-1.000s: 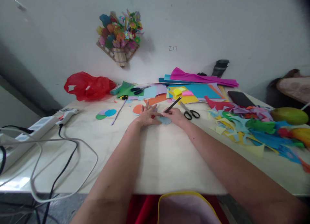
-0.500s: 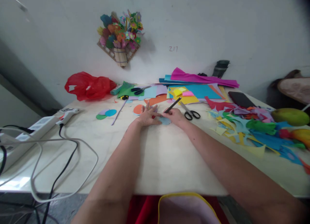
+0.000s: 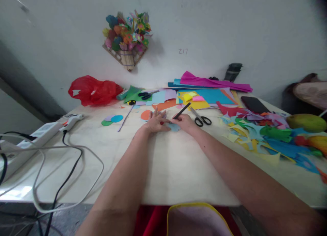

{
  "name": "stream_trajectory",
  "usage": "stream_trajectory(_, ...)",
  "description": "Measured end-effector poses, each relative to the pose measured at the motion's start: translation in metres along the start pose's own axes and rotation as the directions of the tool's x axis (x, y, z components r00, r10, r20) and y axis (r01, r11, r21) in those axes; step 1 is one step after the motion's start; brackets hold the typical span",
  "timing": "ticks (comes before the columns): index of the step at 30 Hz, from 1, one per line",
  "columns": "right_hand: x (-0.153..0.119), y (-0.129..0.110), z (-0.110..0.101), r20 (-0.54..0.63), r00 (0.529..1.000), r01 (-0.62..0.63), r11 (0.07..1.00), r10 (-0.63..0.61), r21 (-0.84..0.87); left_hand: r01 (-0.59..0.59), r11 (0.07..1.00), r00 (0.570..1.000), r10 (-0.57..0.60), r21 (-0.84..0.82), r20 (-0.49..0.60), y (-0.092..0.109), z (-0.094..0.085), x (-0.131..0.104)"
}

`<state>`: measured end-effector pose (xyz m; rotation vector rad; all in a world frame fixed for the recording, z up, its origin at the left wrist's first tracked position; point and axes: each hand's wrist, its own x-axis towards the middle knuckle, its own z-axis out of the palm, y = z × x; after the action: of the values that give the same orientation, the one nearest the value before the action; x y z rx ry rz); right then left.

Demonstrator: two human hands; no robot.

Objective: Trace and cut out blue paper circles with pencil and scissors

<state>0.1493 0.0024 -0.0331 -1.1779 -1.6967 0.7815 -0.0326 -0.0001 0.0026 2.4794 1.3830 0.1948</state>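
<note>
On the counter, the left hand lies flat with fingers spread, pressing a blue paper. The right hand is closed around a black pencil, its tip at the paper. Scissors lie just beside.

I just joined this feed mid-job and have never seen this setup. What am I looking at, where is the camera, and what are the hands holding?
There is no machine: a person works with two bare hands, filmed by one camera worn on the head, looking forward and down. The left hand lies flat, pressing on a small light-blue paper piece on the table. The right hand grips a black pencil with its tip at that paper. Nearby lie black scissors, paper circles, stacked coloured sheets and a heap of paper scraps. Cables lie at the left.
</note>
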Motion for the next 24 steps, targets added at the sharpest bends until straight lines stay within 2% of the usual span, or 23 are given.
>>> stream_trajectory(24, -0.0007, -0.0002, 0.0, 0.012, 1.0, 0.007, 1.0, -0.007, -0.02, 0.008, 1.0, 1.0, -0.007, -0.009, 0.017, -0.0004, -0.0005, 0.0004)
